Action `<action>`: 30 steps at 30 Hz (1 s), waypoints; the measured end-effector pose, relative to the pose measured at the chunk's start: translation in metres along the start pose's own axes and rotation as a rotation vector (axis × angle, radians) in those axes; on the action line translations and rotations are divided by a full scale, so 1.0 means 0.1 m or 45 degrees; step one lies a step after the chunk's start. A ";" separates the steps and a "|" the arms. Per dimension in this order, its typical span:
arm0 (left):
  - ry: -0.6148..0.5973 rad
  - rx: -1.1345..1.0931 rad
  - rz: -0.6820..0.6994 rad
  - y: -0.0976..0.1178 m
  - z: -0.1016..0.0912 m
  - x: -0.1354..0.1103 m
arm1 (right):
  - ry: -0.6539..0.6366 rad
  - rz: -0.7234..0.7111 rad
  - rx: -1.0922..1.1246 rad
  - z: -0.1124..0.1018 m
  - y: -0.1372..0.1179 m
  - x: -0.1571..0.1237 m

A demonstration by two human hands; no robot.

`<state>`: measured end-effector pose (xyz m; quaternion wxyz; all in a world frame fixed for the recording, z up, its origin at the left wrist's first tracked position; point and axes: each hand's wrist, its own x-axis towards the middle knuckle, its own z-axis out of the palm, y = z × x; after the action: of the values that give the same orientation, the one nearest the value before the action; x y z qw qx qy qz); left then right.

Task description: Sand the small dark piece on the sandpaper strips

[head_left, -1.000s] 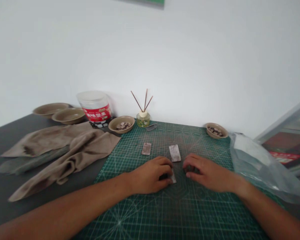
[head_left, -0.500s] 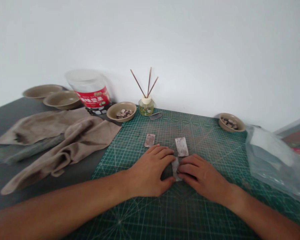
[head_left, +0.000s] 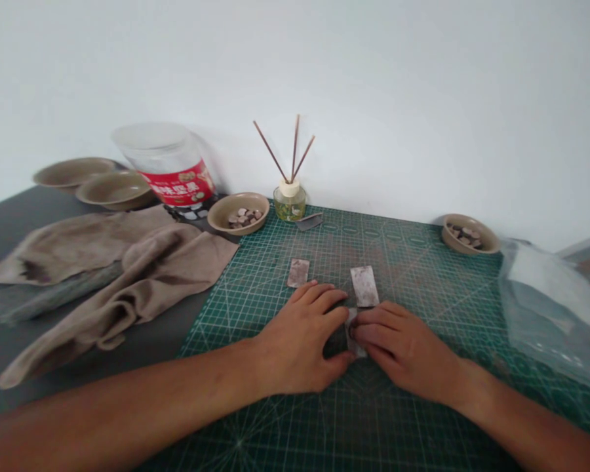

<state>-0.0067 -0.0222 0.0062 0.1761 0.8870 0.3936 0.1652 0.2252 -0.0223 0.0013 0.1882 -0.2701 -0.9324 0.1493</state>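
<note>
On the green cutting mat (head_left: pixel 255 419) lies a worn grey rectangular piece (head_left: pixel 356 347) that looks like sandpaper, partly covered by my hands. My left hand (head_left: pixel 307 341) steadies its left side, with the index finger at the top and the thumb at the bottom. Over its right side, the fingers of my right hand (head_left: pixel 403 347) are bunched together, pinching a small dark piece (head_left: pixel 353 330) against the surface; its shape is mostly hidden. A second pale, smudged rectangle (head_left: pixel 364 286) lies just beyond my right fingers, and a brownish one (head_left: pixel 298 273) beyond my left fingers.
Bowls of small chunky pieces stand at back left (head_left: pixel 216 217) and back right (head_left: pixel 494 245). Nearby are a reed diffuser (head_left: pixel 290 200), a folded grey scrap (head_left: pixel 310 222) and a red-labelled plastic jar (head_left: pixel 177 187). Brown cloths (head_left: pixel 128 275) lie left, a clear plastic bag (head_left: pixel 545 321) right.
The whole view has shifted slightly. Both hands stay at the same grey rectangle, and the right fingers have hardly moved over it.
</note>
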 end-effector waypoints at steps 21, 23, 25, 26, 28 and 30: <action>-0.018 -0.065 -0.051 -0.01 0.04 -0.01 | -0.036 -0.027 0.028 -0.01 -0.01 -0.05; -0.041 -0.087 -0.037 -0.02 0.03 -0.01 | -0.035 -0.040 0.029 0.00 -0.02 -0.04; -0.063 -0.106 -0.022 -0.03 0.02 0.00 | -0.038 -0.034 0.023 0.01 -0.01 -0.02; -0.072 -0.113 -0.014 -0.02 0.01 0.00 | -0.033 -0.022 0.015 0.01 -0.01 -0.02; -0.072 -0.118 -0.004 -0.01 0.01 0.00 | -0.013 0.004 -0.005 0.02 0.01 -0.01; -0.027 -0.110 -0.022 0.00 0.01 0.00 | 0.007 0.024 -0.013 0.02 0.02 -0.02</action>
<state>-0.0064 -0.0228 0.0050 0.2199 0.8768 0.3919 0.1709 0.2265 -0.0220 -0.0022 0.1879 -0.2801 -0.9301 0.1458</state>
